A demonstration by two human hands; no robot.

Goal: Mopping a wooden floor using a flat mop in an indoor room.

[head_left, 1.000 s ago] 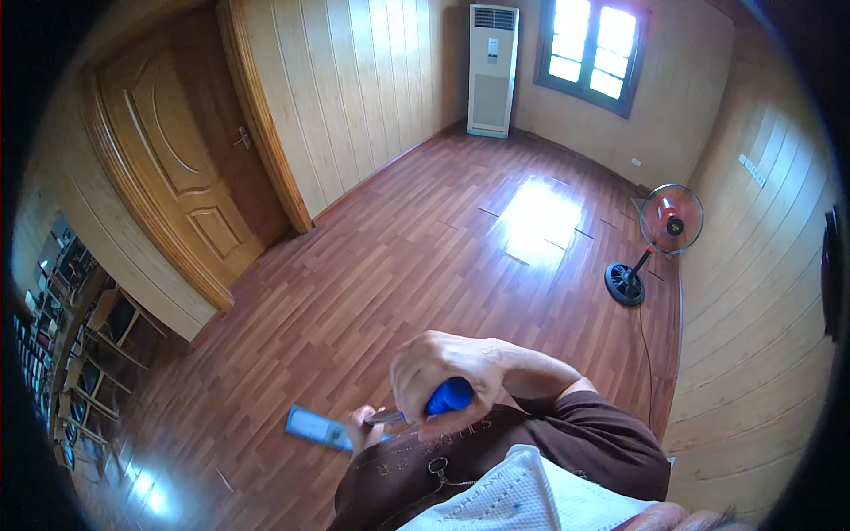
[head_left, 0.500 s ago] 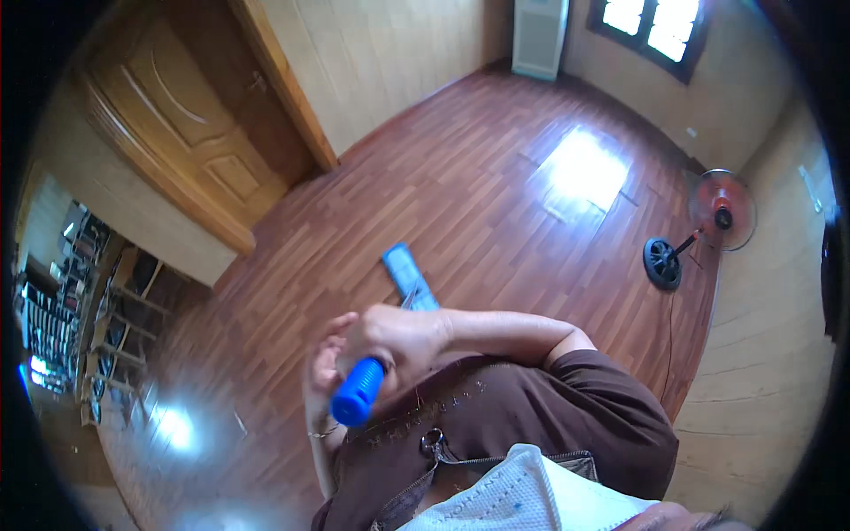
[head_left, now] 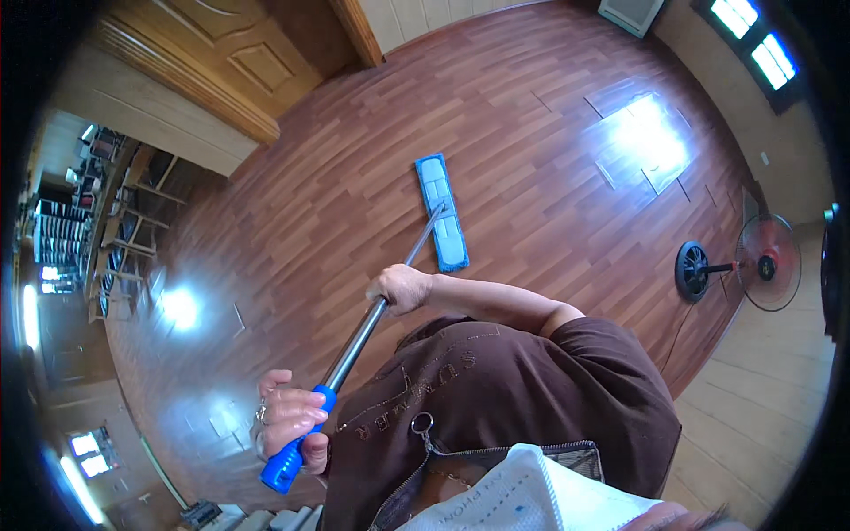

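Observation:
A flat mop with a blue pad [head_left: 443,212] lies on the reddish wooden floor [head_left: 531,133] ahead of me. Its metal pole [head_left: 390,292] runs back toward my body and ends in a blue grip [head_left: 288,456]. My right hand [head_left: 403,288] is closed around the pole about midway. My left hand [head_left: 288,416] grips the blue end lower down, near my waist. I wear a brown top.
A red standing fan [head_left: 761,265] on a round black base [head_left: 695,270] stands at the right by the wall. A wooden door [head_left: 221,53] is at the upper left. Shelving racks [head_left: 88,230] line the left side. Sunlight glares on the floor [head_left: 646,142].
The mop has stretched out forward; its pad now lies farther ahead on the floor. My hands have spread apart along the pole, and the view has tilted down.

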